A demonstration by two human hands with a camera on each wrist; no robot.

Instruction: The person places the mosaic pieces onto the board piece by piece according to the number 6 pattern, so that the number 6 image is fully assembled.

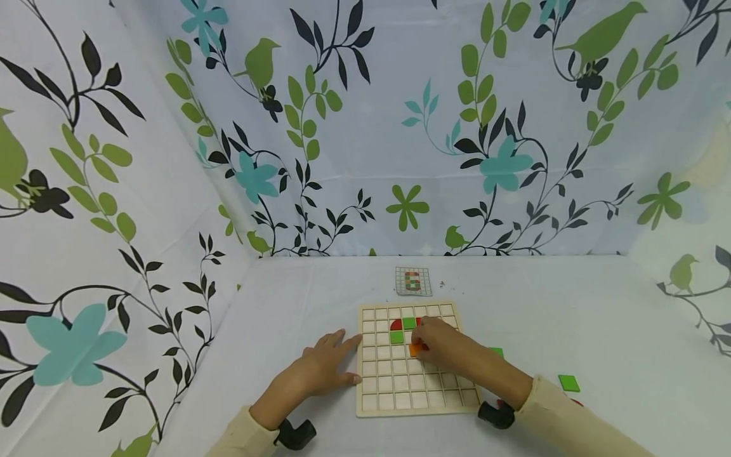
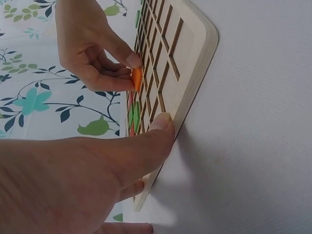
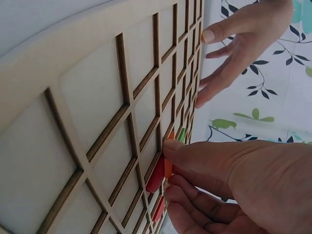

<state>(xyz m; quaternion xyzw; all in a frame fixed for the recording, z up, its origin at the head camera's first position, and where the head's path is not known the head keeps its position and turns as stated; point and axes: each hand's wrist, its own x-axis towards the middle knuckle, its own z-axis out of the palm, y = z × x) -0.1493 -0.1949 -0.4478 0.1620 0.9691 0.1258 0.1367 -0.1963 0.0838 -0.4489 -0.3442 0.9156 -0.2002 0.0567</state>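
Note:
A square wooden grid board [image 1: 377, 386] lies flat on the white table. Between thumb and index finger, my right hand [image 1: 442, 346] pinches a square orange tile [image 2: 137, 79] over the middle of the grid. Up close in the right wrist view, the orange tile [image 3: 168, 168] is tilted beside a rounded red tile [image 3: 156, 175]. In the upper rows sit a red rounded-corner tile [image 1: 396, 325] and green tiles [image 1: 408, 323], partly hidden by the right hand. My left hand [image 1: 325, 365] rests along the board's left edge, fingers spread and thumb touching the rim.
Behind the board lies a small card [image 1: 414, 281] printed with a coloured grid pattern. To the right are loose green tiles [image 1: 569, 383], with red pieces partly behind the right sleeve. A patterned curtain [image 1: 365, 158] hangs at the back and left.

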